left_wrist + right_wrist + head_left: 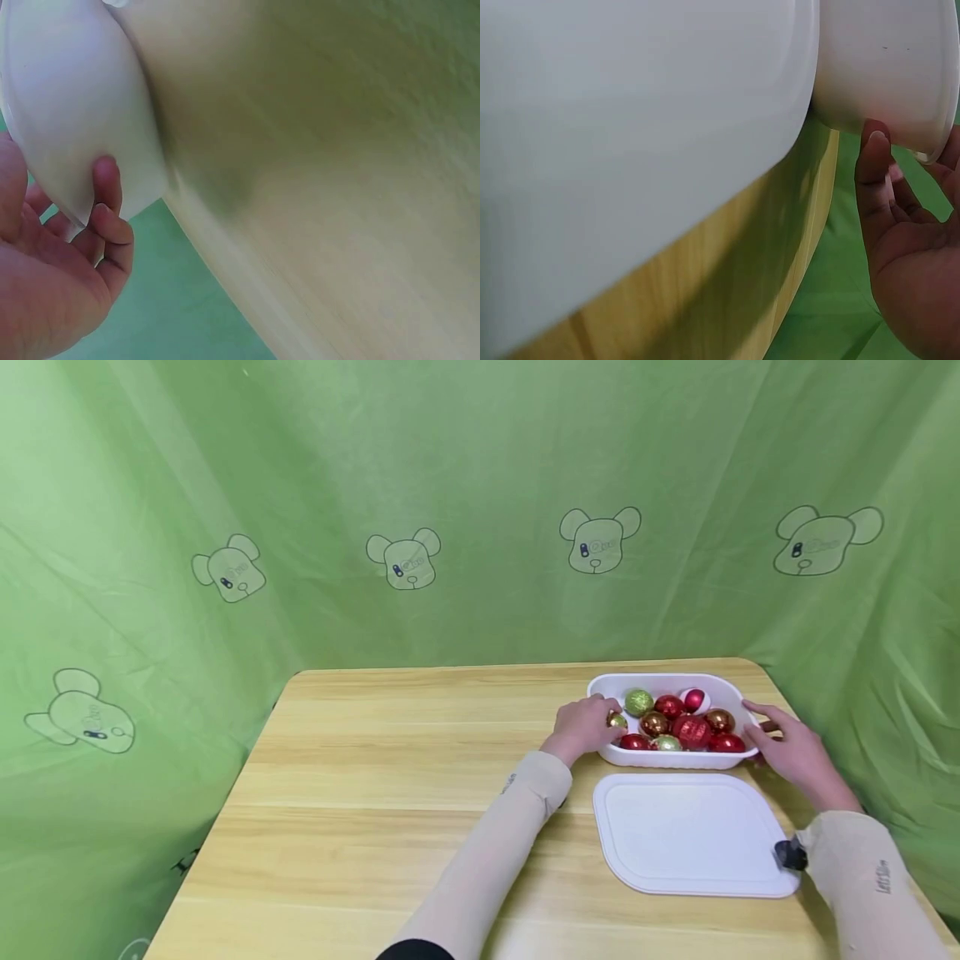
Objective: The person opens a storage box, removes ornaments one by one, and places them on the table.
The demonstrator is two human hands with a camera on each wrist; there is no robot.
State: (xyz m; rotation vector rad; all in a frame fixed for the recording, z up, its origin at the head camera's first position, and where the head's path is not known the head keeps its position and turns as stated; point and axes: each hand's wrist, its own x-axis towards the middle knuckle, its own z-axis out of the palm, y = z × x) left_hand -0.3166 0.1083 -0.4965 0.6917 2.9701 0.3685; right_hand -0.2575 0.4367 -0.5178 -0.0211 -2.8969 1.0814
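Note:
A white plastic container stands at the table's far right, holding several Christmas baubles in red, green and brown-gold. My left hand grips its left end, with fingers over the rim beside a small gold-green bauble. In the left wrist view, curled fingers of that hand lie against the container's white wall. At the opposite end my right hand holds the rim. The right wrist view shows this hand with fingers bent at the container's outer wall.
A flat white lid lies on the wooden table just in front of the container, close to the right forearm. Green cloth printed with bear heads hangs behind and along both sides of the table.

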